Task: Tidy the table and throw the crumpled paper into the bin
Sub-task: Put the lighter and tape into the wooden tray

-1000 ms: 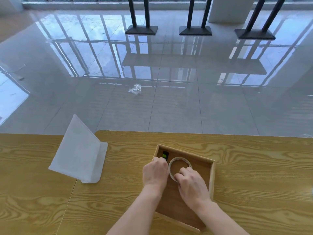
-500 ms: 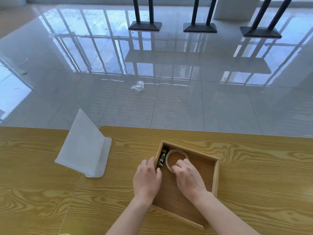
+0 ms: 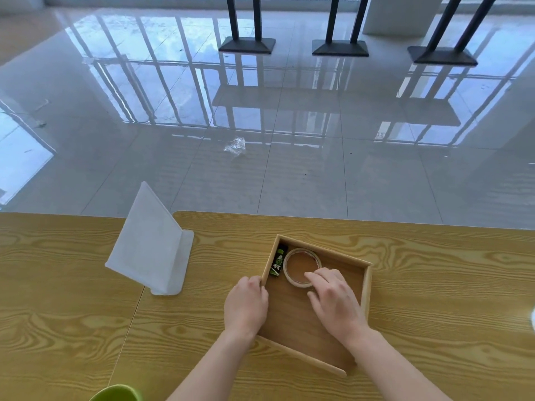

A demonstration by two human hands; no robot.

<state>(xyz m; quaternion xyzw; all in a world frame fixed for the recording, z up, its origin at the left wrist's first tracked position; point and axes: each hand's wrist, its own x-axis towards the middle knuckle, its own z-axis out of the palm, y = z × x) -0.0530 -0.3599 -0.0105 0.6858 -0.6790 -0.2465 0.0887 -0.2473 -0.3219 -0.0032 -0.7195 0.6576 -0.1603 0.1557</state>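
A shallow wooden tray [image 3: 367, 287] lies on the wooden table [image 3: 434, 299]. In its far left corner sit a roll of clear tape [image 3: 301, 266] and a small green-and-black lighter [image 3: 277, 261]. My left hand [image 3: 246, 306] rests outside the tray, fingers curled against its left wall. My right hand [image 3: 335, 302] is inside the tray, fingertips touching the near edge of the tape roll. No crumpled paper or bin shows on the table.
A white folded stand [image 3: 150, 241] is propped on the table to the left of the tray. A green rim [image 3: 118, 394] peeks in at the bottom edge. A crumpled clear wrapper [image 3: 236, 145] lies on the glossy tiled floor beyond the table.
My left hand has come out of the tray and now sits against its left wall, uncovering the lighter. My right hand stays on the tape roll. The view has tilted slightly.
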